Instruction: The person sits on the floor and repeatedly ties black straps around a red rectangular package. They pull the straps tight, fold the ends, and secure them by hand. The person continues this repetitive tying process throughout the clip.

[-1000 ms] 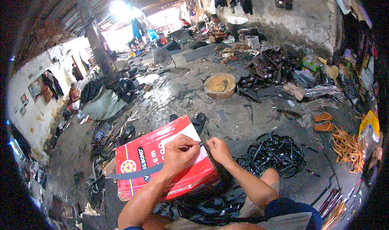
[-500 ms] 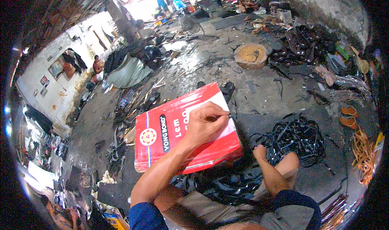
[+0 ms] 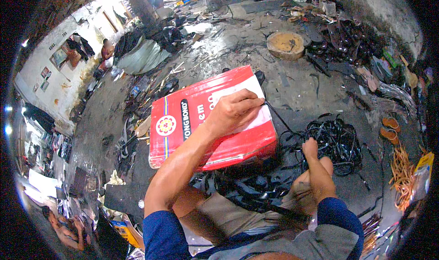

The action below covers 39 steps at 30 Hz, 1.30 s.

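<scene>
Black strip (image 3: pixel 280 117): in the head view it slants from the right edge of the red cardboard box (image 3: pixel 219 157) down toward the tangle of glossy black strips (image 3: pixel 342 145) on the floor, to the right of the box. To handle it well, I would keep a firm pinch at the box's edge, let the length beyond the box hang straight and untwisted, and draw it smoothly, since a loop in the tangle could snag it.

The left hand (image 3: pixel 237 109) lies over the white panel on top of the box; its thumb and forefinger are together, apparently clamped on the strip's upper end. From those fingertips the strip leaves the box's right edge and drops away from it. The right hand (image 3: pixel 310 149), right of the box and at the near side of the tangle, has its fingers curled in; I cannot tell whether they grip a strip.
</scene>
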Each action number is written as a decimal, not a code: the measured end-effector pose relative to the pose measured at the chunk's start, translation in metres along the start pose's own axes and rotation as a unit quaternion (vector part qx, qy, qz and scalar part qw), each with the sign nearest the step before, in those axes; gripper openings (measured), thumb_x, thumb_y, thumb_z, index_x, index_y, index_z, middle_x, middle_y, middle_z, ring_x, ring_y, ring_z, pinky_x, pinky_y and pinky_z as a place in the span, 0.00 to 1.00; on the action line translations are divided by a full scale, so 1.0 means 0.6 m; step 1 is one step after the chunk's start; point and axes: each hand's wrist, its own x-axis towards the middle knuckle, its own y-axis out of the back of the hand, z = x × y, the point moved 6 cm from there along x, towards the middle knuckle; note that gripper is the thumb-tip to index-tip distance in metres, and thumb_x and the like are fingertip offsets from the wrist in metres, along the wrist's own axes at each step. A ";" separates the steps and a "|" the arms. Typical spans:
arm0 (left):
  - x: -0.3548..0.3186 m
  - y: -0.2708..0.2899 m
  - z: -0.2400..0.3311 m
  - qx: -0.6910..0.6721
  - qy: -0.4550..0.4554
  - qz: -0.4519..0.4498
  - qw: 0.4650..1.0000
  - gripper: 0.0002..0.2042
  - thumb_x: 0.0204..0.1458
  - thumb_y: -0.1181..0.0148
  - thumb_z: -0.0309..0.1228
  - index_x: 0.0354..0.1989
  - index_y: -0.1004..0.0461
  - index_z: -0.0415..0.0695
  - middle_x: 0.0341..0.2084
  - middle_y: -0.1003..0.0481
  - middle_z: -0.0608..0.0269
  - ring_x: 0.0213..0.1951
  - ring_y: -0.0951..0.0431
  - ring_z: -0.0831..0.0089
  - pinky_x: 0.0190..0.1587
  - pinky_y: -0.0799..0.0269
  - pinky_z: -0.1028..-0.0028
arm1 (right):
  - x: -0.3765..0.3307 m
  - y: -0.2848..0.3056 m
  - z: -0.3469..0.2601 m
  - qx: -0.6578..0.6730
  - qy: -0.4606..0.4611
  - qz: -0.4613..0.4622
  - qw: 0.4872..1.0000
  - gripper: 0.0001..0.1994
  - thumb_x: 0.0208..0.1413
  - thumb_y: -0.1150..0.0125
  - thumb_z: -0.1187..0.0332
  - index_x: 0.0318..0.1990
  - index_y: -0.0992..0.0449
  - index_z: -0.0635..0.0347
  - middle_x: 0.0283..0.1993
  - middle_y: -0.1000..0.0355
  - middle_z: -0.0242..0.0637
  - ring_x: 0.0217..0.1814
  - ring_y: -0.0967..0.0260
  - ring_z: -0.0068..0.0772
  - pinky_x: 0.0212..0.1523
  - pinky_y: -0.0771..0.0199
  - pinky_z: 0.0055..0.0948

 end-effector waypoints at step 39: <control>-0.360 -0.043 0.229 -0.197 0.487 0.010 0.851 0.23 0.52 0.29 0.31 0.57 0.24 0.40 0.55 0.24 0.55 0.53 0.25 0.67 0.59 0.31 0.67 | -0.401 0.634 -0.405 0.264 0.447 -0.169 0.838 0.17 0.56 0.32 0.53 0.37 0.22 0.59 0.35 0.24 0.44 0.40 0.23 0.50 0.42 0.24 0.43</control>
